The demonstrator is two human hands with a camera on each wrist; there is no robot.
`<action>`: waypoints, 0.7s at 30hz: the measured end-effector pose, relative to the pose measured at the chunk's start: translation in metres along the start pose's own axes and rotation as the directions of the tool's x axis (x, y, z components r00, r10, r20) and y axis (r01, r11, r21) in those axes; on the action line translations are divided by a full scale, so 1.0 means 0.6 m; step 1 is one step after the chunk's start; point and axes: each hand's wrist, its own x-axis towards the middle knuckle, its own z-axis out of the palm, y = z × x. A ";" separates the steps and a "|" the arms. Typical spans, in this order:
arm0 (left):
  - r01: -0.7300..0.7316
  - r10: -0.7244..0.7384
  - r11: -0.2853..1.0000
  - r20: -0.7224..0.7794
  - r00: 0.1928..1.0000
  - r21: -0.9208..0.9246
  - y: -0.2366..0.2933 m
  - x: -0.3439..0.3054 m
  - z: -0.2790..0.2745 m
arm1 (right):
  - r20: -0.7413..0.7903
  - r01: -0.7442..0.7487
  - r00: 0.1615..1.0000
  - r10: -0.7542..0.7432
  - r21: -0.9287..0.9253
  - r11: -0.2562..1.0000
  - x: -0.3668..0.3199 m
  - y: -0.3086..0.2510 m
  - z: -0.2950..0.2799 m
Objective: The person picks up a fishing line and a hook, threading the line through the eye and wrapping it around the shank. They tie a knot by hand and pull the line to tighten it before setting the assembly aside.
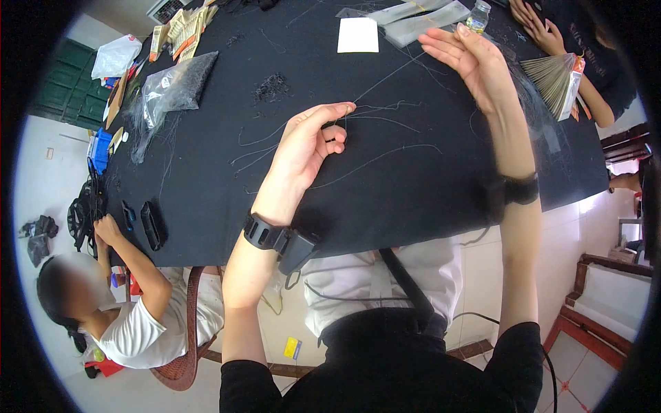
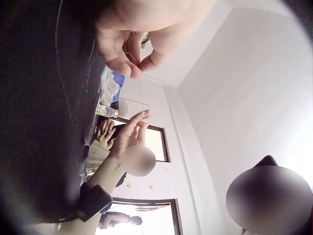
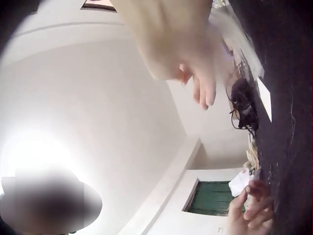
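Observation:
My left hand [image 1: 308, 141] is over the dark cloth, thumb and index fingertip pinching a thin thread [image 1: 385, 81]. From that pinch the thread runs straight to the fingertips of my right hand [image 1: 475, 65], up and to the right. In the left wrist view the left fingertips [image 2: 131, 69] meet around the thread, with a small loop of it showing above them. My right hand is turned palm up, its fingers mostly straight. More loose threads [image 1: 385, 158] lie spread on the cloth under and around the left hand.
A white card [image 1: 358, 35], clear plastic sleeves [image 1: 427, 24] and a small jar [image 1: 478, 15] are at the back. A plastic bag [image 1: 179, 86] of dark material lies left. A fanned bundle [image 1: 554, 79] sits right, by another person's hands. A second person [image 1: 124, 303] sits at left.

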 end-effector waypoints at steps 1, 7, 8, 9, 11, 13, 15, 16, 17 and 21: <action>0.000 -0.001 1.000 0.034 0.999 0.014 -0.001 0.000 -0.004 | 0.048 0.010 0.999 -0.014 0.092 0.996 0.005 0.010 -0.013; 0.015 -0.017 1.000 0.106 0.994 0.025 -0.003 0.001 -0.005 | 0.162 0.046 0.979 -0.125 0.419 0.907 0.018 0.031 -0.049; 0.014 -0.016 1.000 0.104 0.994 0.024 -0.005 0.002 -0.005 | 0.152 0.043 0.981 -0.119 0.428 0.903 0.019 0.030 -0.053; 0.001 -0.002 1.000 0.107 0.994 0.012 -0.007 0.003 -0.006 | 0.141 0.041 0.983 -0.113 0.436 0.899 0.018 0.027 -0.053; -0.026 0.027 1.000 0.111 0.993 -0.014 -0.012 0.007 -0.010 | 0.094 0.107 0.984 -0.150 0.356 0.928 0.013 0.023 -0.053; -0.009 0.012 1.000 0.129 0.992 -0.027 -0.012 0.008 -0.011 | 0.076 0.160 0.979 -0.187 0.272 0.949 0.010 0.016 -0.052; 0.004 0.001 0.999 0.132 0.991 -0.033 -0.013 0.008 -0.013 | 0.055 0.183 0.978 -0.202 0.240 0.953 0.010 0.013 -0.051; 0.005 -0.001 0.999 0.127 0.992 -0.033 -0.014 0.008 -0.012 | 0.045 0.195 0.977 -0.210 0.223 0.955 0.010 0.012 -0.053; 0.005 -0.001 0.999 0.122 0.993 -0.033 -0.014 0.009 -0.011 | 0.027 0.195 0.978 -0.207 0.230 0.953 0.009 0.009 -0.057; 0.006 -0.003 1.000 0.124 0.992 -0.026 -0.015 0.008 -0.010 | 0.009 0.227 0.972 -0.234 0.197 0.954 0.010 0.003 -0.078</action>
